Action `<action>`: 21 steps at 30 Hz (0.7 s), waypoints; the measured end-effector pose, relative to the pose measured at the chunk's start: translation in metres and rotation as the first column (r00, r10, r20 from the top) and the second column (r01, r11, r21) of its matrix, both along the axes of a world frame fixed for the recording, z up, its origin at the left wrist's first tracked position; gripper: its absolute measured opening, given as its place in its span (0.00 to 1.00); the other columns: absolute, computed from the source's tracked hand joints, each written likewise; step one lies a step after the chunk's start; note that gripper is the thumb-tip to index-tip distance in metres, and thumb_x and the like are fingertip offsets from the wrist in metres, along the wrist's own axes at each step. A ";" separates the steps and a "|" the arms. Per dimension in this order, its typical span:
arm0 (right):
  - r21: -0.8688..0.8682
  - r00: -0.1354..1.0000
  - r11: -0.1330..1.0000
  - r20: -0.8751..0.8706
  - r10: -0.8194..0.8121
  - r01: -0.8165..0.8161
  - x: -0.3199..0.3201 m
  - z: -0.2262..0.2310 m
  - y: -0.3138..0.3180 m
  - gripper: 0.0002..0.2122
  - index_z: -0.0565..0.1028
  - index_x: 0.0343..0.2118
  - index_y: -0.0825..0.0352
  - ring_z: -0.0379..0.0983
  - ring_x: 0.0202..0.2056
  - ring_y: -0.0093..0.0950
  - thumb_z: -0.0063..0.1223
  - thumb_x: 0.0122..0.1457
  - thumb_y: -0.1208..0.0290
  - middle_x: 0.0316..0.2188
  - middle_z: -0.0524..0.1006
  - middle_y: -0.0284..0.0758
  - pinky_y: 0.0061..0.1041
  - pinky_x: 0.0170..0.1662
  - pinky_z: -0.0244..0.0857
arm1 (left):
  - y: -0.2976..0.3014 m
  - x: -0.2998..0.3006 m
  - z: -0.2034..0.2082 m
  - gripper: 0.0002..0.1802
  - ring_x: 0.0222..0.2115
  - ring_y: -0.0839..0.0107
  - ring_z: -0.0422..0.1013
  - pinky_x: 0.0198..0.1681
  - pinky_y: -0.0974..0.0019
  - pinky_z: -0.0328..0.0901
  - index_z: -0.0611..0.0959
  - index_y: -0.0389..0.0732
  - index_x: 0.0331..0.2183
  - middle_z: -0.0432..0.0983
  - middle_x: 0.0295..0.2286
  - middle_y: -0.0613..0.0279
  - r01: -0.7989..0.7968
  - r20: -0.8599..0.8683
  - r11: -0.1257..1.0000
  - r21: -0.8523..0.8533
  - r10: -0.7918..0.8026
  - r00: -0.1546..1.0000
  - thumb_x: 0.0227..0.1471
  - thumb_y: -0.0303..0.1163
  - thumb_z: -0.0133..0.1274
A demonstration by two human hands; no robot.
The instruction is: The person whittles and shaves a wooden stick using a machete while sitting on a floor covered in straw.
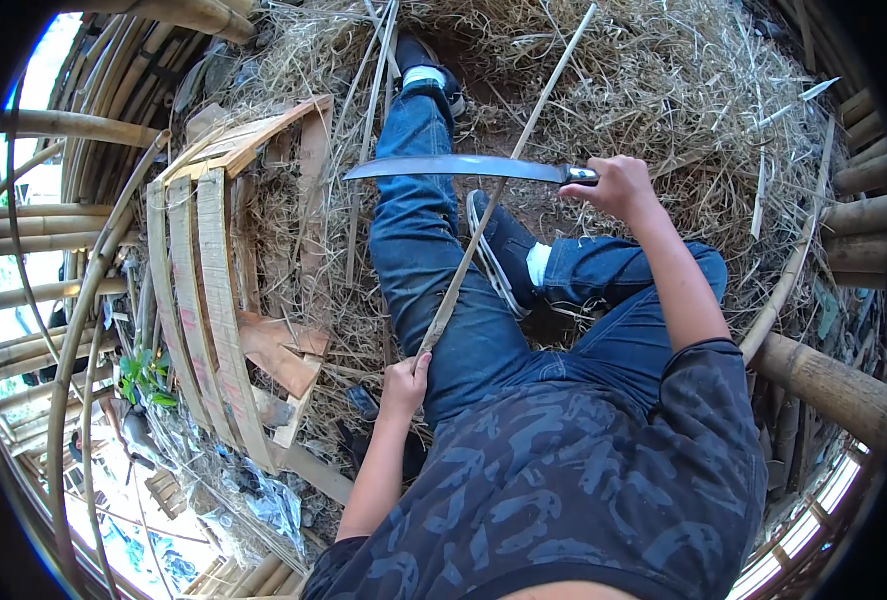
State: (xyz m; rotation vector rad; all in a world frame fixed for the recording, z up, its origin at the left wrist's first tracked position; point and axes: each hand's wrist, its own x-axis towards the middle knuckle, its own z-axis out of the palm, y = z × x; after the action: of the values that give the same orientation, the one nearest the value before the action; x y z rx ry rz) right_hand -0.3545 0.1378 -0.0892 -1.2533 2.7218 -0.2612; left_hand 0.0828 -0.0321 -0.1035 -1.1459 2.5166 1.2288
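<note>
My right hand point(618, 188) is wrapped round the dark handle of a machete point(453, 168). Its long, slightly curved blade points left, above my outstretched leg, and crosses over a thin bamboo strip point(498, 187). I cannot tell whether blade and strip touch. The strip runs slantwise from my left hand point(404, 385) up to the far straw. My left fingers are closed round its near end, by my left thigh. My jeans-clad left leg point(413, 230) is stretched forward, and the right leg is folded, its shoe point(503, 250) beside the left knee.
A wooden pallet-like crate point(213, 290) stands at the left. Dry straw point(653, 80) covers the ground ahead. Several thin strips point(363, 130) lie by the left foot. A thick bamboo pole point(823, 385) is at my right, and bamboo railings point(43, 235) line the left side.
</note>
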 end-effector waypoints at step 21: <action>-0.121 0.761 0.983 0.648 -0.027 0.138 0.069 0.014 0.016 0.27 0.79 0.21 0.69 0.74 0.22 0.42 0.58 0.49 0.41 0.17 0.75 0.44 0.35 0.29 0.66 | 0.007 0.040 0.020 0.25 0.18 0.73 0.58 0.23 0.63 0.57 0.71 0.32 0.19 0.62 0.14 0.62 -0.023 0.100 0.903 0.430 -0.022 0.995 0.62 0.42 0.44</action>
State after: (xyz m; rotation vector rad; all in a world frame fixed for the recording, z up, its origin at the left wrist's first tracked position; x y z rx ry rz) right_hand -0.2851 0.1534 -0.0756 -0.8466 2.1728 -0.7819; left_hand 0.1230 -0.0253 -0.0830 -1.0625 2.0215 1.5762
